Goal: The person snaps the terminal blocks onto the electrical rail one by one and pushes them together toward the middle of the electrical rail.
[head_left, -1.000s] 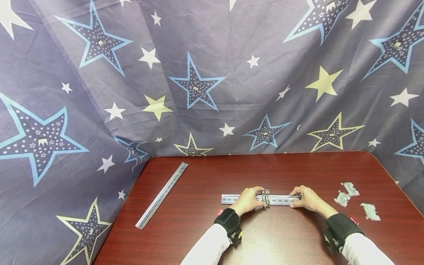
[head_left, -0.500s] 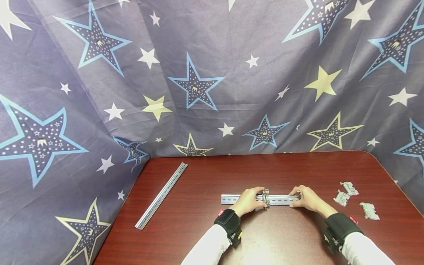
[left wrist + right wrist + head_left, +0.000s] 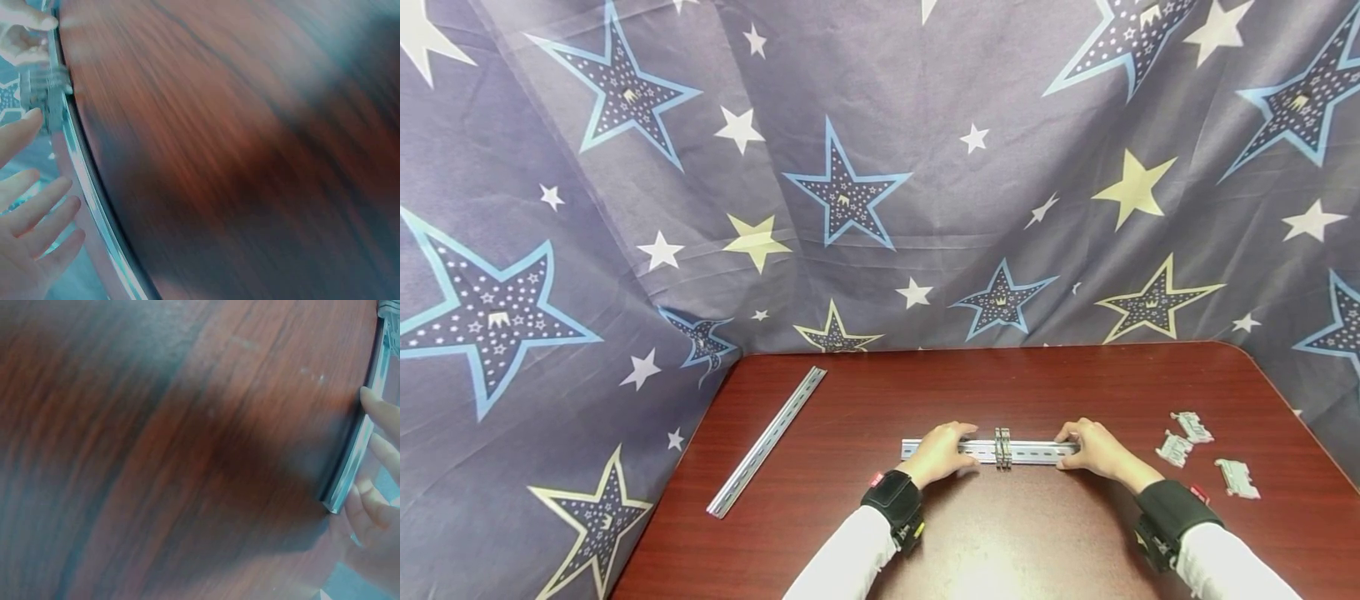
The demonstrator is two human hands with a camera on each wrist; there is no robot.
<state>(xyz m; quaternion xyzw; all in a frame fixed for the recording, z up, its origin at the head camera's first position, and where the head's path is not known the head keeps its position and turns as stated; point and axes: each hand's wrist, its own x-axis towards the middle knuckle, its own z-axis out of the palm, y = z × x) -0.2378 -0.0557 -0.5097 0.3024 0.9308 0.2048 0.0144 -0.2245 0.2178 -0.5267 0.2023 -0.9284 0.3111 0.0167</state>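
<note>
A slotted metal DIN rail [image 3: 1036,453] lies crosswise on the table. Near its middle, narrow terminal blocks [image 3: 1003,448] stand side by side across it. Left of these blocks is my left hand [image 3: 936,454], over the rail; in the left wrist view its fingers [image 3: 53,219] are spread and hold nothing. My right hand [image 3: 1097,450] grips the rail's right end, thumb on the near edge and fingers on the far side. The right wrist view shows this rail end [image 3: 350,469] between thumb and fingers. Part of the rail is hidden under my left hand.
A second, longer DIN rail [image 3: 767,442] lies slanted at the table's left. Three loose pale terminal blocks lie at the right, the nearest block [image 3: 1237,479] apart from the other two. A star-patterned cloth [image 3: 880,167] hangs behind the table [image 3: 865,533].
My left hand has let go of the terminal blocks on the rail and moved left along it, its fingers opening. The blocks and my right hand stay in place.
</note>
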